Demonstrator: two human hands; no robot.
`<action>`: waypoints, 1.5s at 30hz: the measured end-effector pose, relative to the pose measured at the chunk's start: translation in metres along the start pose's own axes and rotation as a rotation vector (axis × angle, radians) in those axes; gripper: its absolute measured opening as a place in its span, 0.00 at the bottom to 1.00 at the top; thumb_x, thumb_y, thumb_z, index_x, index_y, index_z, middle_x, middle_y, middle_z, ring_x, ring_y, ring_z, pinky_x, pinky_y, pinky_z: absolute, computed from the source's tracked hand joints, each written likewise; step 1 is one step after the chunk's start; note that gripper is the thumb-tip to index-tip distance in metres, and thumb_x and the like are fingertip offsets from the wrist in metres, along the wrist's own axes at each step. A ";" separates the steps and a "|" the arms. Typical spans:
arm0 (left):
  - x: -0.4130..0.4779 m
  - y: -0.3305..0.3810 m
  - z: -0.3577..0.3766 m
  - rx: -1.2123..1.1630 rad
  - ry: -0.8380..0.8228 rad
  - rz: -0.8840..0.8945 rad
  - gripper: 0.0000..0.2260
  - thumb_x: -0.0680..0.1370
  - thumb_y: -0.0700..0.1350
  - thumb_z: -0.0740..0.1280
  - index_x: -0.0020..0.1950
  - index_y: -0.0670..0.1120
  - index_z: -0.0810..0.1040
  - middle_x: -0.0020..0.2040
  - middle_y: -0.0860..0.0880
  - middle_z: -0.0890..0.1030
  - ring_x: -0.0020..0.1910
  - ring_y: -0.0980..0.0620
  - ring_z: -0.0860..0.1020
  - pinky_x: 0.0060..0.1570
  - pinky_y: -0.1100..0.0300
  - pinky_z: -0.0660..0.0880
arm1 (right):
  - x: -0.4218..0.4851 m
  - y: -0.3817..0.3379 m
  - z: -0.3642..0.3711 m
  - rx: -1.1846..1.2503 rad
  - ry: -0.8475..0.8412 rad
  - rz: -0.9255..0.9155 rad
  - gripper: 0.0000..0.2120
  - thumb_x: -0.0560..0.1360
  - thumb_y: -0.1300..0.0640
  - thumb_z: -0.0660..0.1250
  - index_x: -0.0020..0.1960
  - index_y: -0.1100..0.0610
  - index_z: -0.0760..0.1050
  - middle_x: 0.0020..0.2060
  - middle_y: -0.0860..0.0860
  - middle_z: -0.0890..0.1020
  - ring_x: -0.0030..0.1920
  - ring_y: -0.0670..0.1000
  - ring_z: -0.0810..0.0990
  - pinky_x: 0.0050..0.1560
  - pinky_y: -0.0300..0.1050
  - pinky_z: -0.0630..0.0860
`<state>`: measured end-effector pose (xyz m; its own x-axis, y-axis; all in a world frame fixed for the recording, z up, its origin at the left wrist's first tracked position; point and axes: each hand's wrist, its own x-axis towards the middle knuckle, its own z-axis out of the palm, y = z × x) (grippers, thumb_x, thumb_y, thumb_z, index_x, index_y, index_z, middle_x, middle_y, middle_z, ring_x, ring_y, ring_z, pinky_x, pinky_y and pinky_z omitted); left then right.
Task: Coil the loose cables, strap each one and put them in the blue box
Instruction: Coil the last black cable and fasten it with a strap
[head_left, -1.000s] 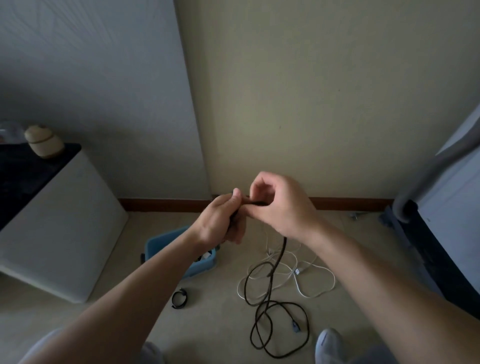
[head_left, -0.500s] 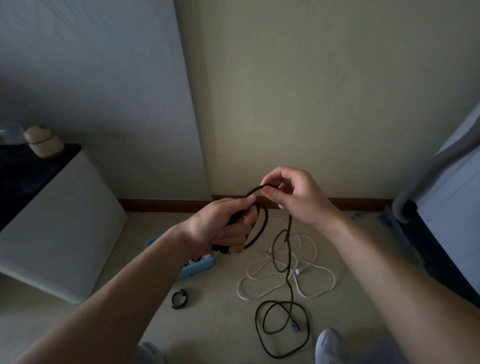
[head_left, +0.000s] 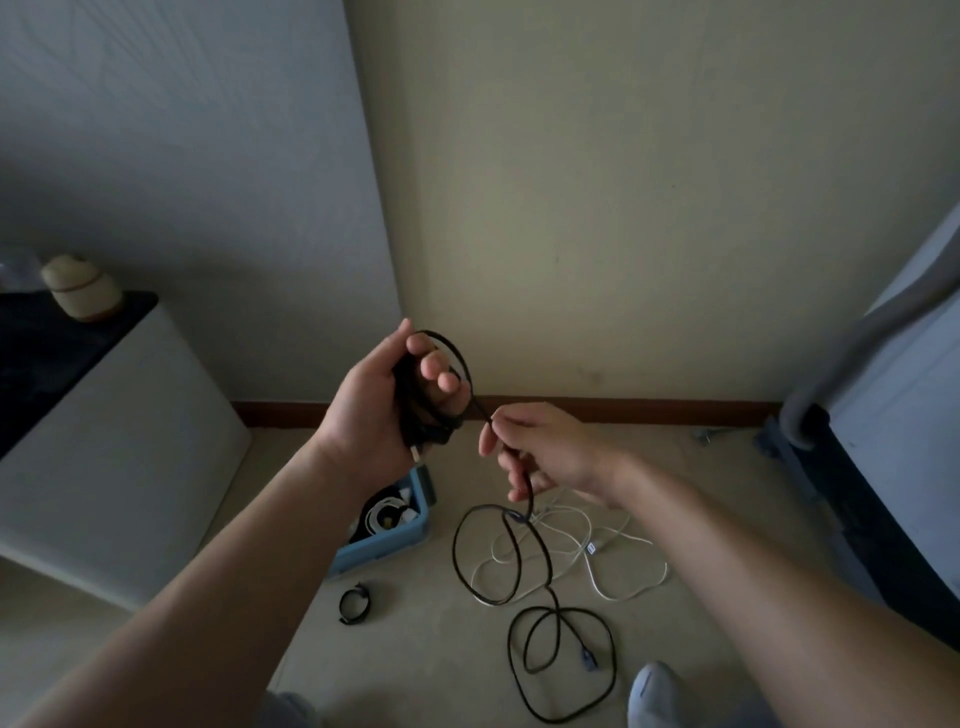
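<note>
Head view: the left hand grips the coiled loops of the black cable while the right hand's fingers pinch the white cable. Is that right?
Not quite. In the head view the right hand pinches the black cable, not the white one; the white cable lies loose on the floor, untouched. The left hand does grip the black cable's coiled loops.

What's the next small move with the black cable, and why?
Probably swing the right hand up and lay one more loop into the left hand. The left hand grips only a few loops of the black cable, the right pinches the strand just beyond them, and much of its length lies loose on the floor, so it isn't ready to strap yet.
</note>
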<state>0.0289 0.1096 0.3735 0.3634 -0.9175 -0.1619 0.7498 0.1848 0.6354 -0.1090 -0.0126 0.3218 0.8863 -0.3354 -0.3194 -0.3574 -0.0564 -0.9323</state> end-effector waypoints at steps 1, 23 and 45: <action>0.001 0.001 0.000 -0.019 0.049 0.037 0.16 0.84 0.51 0.57 0.37 0.49 0.70 0.30 0.52 0.73 0.29 0.53 0.76 0.38 0.61 0.76 | -0.002 -0.002 0.001 -0.041 -0.012 0.021 0.16 0.86 0.52 0.53 0.50 0.57 0.76 0.31 0.50 0.75 0.31 0.49 0.77 0.40 0.48 0.79; 0.014 0.014 -0.022 0.614 0.341 0.459 0.10 0.84 0.37 0.58 0.63 0.43 0.74 0.58 0.49 0.84 0.55 0.47 0.84 0.59 0.51 0.78 | -0.013 -0.021 0.030 -0.264 0.047 -0.287 0.12 0.82 0.59 0.65 0.63 0.57 0.81 0.40 0.34 0.83 0.41 0.34 0.80 0.42 0.29 0.72; 0.000 -0.012 -0.012 0.865 -0.313 -0.330 0.18 0.81 0.56 0.57 0.40 0.44 0.71 0.24 0.51 0.56 0.21 0.53 0.54 0.29 0.57 0.56 | -0.002 -0.016 -0.023 -0.052 0.382 -0.462 0.08 0.69 0.55 0.79 0.39 0.53 0.80 0.32 0.49 0.82 0.36 0.46 0.78 0.41 0.45 0.73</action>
<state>0.0266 0.1117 0.3570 -0.0490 -0.9519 -0.3024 0.0778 -0.3054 0.9490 -0.1114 -0.0327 0.3415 0.7878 -0.5791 0.2097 0.0174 -0.3195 -0.9474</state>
